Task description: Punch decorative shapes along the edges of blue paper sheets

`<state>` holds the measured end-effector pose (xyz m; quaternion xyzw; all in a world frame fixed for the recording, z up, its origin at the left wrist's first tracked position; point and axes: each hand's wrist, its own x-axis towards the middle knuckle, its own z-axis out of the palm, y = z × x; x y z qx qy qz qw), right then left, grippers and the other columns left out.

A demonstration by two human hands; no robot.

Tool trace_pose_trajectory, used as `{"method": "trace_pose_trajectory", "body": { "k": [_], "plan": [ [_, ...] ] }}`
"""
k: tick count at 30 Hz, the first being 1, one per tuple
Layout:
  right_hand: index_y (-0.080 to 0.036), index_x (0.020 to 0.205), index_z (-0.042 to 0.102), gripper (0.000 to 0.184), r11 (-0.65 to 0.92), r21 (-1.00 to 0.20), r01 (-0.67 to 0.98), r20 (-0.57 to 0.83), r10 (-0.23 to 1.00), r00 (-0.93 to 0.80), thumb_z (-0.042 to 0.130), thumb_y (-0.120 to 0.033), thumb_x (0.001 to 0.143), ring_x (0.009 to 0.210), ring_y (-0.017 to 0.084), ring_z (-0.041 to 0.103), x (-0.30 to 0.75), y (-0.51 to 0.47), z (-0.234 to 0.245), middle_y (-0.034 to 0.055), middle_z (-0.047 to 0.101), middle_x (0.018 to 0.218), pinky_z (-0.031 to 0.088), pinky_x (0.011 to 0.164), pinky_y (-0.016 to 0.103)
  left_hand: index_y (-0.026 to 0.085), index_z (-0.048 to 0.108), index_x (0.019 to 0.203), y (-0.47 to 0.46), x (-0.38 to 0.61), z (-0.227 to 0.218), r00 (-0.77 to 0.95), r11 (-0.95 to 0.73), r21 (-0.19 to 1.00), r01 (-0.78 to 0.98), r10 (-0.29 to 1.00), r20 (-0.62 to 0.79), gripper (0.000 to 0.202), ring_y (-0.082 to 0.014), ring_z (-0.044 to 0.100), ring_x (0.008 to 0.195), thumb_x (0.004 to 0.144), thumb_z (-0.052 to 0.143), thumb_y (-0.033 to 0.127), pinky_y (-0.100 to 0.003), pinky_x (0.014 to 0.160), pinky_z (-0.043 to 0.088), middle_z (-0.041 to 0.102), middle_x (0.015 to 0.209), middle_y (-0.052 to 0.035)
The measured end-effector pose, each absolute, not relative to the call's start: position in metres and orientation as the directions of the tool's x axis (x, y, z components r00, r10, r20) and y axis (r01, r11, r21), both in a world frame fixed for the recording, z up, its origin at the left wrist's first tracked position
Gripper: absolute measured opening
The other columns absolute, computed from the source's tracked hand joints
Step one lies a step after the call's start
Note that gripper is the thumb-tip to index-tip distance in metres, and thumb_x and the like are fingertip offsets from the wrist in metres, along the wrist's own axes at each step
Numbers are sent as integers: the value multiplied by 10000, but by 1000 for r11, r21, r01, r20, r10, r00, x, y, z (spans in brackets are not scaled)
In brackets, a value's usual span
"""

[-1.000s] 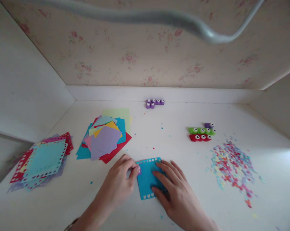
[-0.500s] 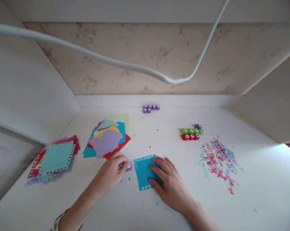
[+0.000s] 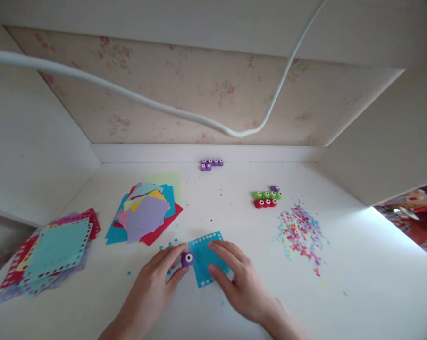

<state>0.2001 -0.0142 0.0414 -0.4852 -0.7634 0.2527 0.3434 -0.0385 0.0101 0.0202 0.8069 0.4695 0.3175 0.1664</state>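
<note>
A blue paper square point(image 3: 202, 255) with heart-shaped holes along its far and near edges lies on the white table point(image 3: 234, 222). My right hand point(image 3: 239, 278) rests on it, fingers spread flat, pressing it down. My left hand point(image 3: 156, 281) pinches a small purple punch point(image 3: 187, 258) at the square's left edge; the punch's white button faces up.
A pile of plain coloured squares point(image 3: 146, 212) lies to the far left, a stack of punched squares point(image 3: 54, 248) at the table's left edge. Purple punches point(image 3: 211, 164) sit by the back wall, green and red punches point(image 3: 266, 198) at right, confetti point(image 3: 300, 233) beyond. A white cable point(image 3: 163, 106) hangs overhead.
My left hand drew the purple punch away from the square's left edge, then brought it back against that edge. The right hand stayed flat on the paper. The camera tilted up.
</note>
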Motion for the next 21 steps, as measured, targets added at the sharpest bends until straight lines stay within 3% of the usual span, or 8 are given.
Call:
{"method": "trace_pose_trajectory", "body": {
  "k": [6,10,13,15,17,21],
  "plan": [
    [-270,1184,692,257,398,-841,367,286,902,-324,542,-193,989,1021,166,666,193,-10,61,51,707,1137,543,911,280,274,564,1264,11,-8,24,410,-586,592,554,811,419,334,-166,711,753,997,501,464,-264,713,610,714,860,-7],
    [-266,1044,751,149,265,-910,320,187,949,-255,640,-273,944,896,168,693,208,-4,63,36,736,997,565,794,272,253,578,1232,16,-5,18,393,-601,600,529,800,454,329,-158,709,748,994,509,468,-243,684,604,719,877,-12],
    [-252,985,755,160,137,-925,355,96,987,-129,655,-359,920,839,176,707,236,12,63,31,754,948,569,745,285,241,618,1157,14,-9,18,442,-663,548,509,748,495,254,-176,719,822,1001,511,411,-265,741,604,735,961,-35],
    [-240,963,757,215,62,-866,497,85,996,23,667,-420,886,838,190,713,266,33,65,31,764,932,564,768,307,245,651,1048,10,-10,21,524,-721,488,492,692,496,181,-187,720,832,1006,499,333,-292,765,600,741,932,-26],
    [-242,976,764,297,-123,-687,716,101,960,261,626,-485,877,799,193,715,302,62,70,25,770,906,559,746,308,240,660,949,8,-10,23,595,-769,425,477,639,488,182,-194,717,776,996,485,265,-324,749,601,738,847,-11],
    [-174,1025,768,401,-327,-494,806,182,867,463,589,-493,862,867,282,698,365,120,76,110,762,912,516,801,399,224,657,890,7,-6,24,659,-816,338,468,578,482,162,-211,724,766,945,507,199,-370,739,609,754,849,0]
  ]
}}
